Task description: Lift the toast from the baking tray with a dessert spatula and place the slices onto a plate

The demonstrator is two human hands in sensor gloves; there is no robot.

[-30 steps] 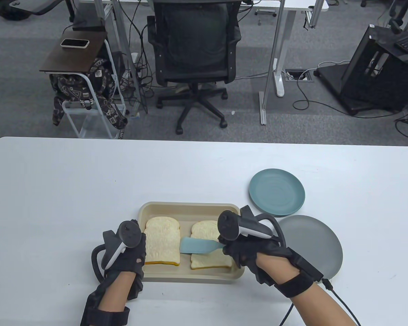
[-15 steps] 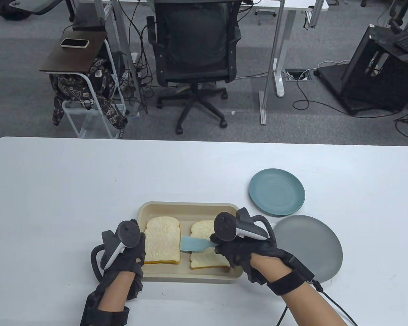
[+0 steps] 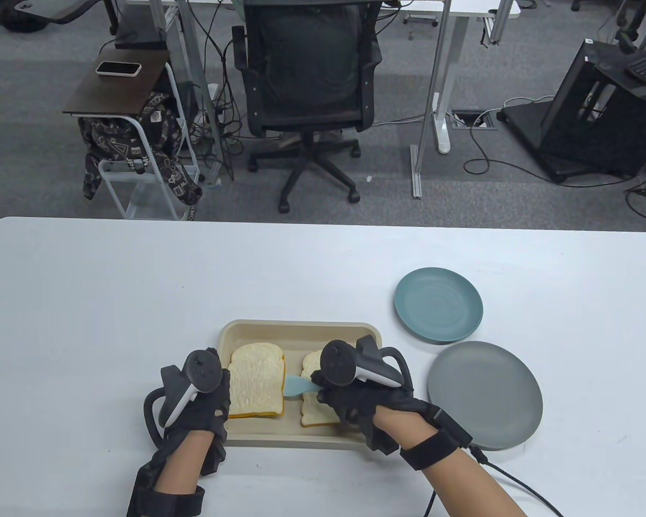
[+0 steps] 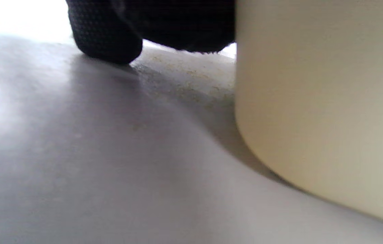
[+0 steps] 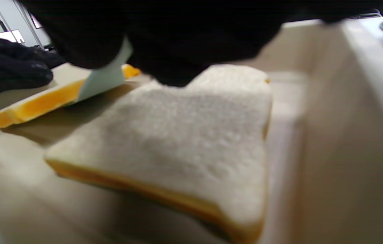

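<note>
Gripping the dessert spatula (image 3: 297, 385) by its handle, the right hand (image 3: 355, 404) points the blade leftward at the near edge of the left slice (image 3: 257, 380). The spatula's long axis runs across the baking tray (image 3: 296, 328), over the right slice (image 5: 177, 142). The left hand (image 3: 199, 401) braces the tray's left wall; I cannot tell how its fingers curl. Whether the blade tip is under the crust is hidden. Both plates, teal (image 3: 439, 305) and grey (image 3: 484, 394), wait on the desk (image 3: 113, 301) to the right.

The right hand (image 3: 350, 401) moves left over the right toast (image 3: 316, 412), pushing the spatula (image 3: 297, 385) ahead of its fingers so the blade slips under the left toast (image 3: 257, 380).
</note>
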